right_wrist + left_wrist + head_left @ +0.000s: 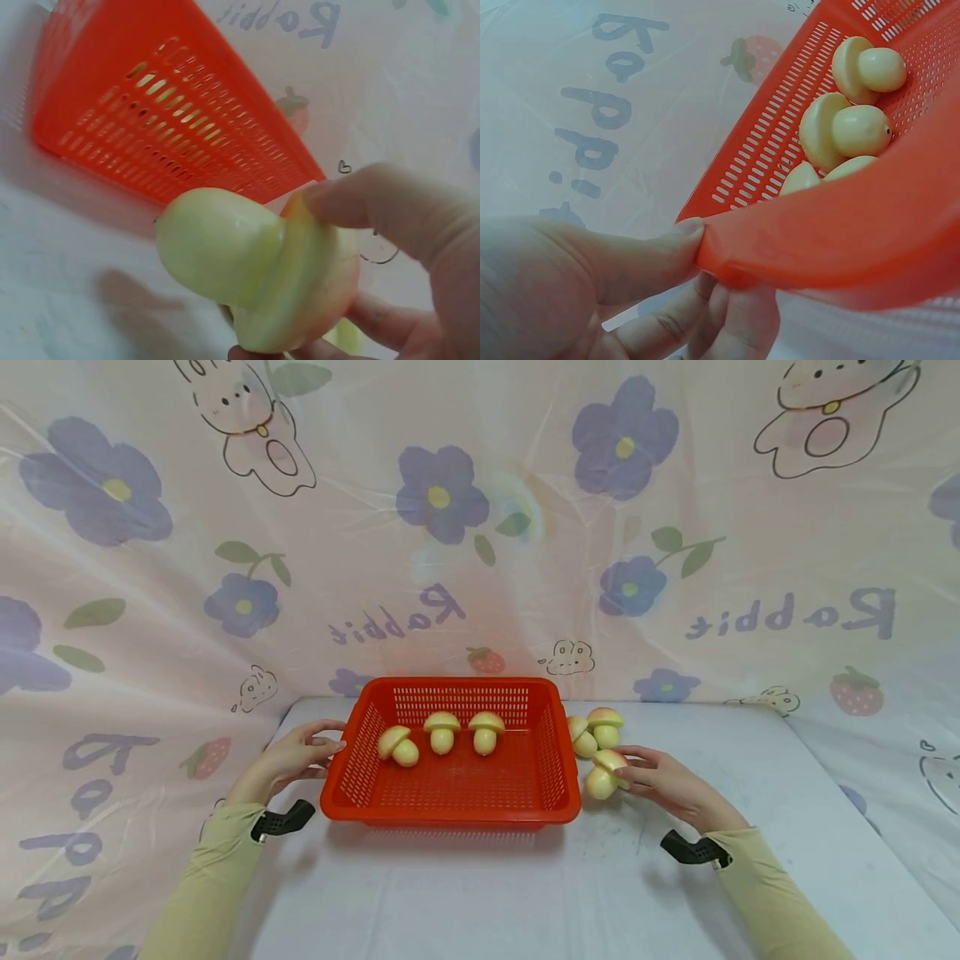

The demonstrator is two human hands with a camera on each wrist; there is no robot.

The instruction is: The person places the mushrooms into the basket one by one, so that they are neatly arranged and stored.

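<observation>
A red plastic basket (450,815) with slotted walls stands in the middle of the table. Three toy mushrooms with pale stems and yellowish caps lie inside along its back, the leftmost mushroom (397,746) tilted. My left hand (288,758) pinches the basket's left rim (780,251) between thumb and fingers. Just right of the basket, my right hand (663,783) grips another toy mushroom (225,244) by its cap, its stem pointing toward the basket. Behind that hand, two more mushrooms (604,727) sit close together beside the basket's right wall.
A white cloth (480,902) covers the table. Behind it hangs a pink curtain (517,585) printed with purple flowers, rabbits and lettering. Each wrist carries a black camera mount, the right mount (693,849) hanging just over the table.
</observation>
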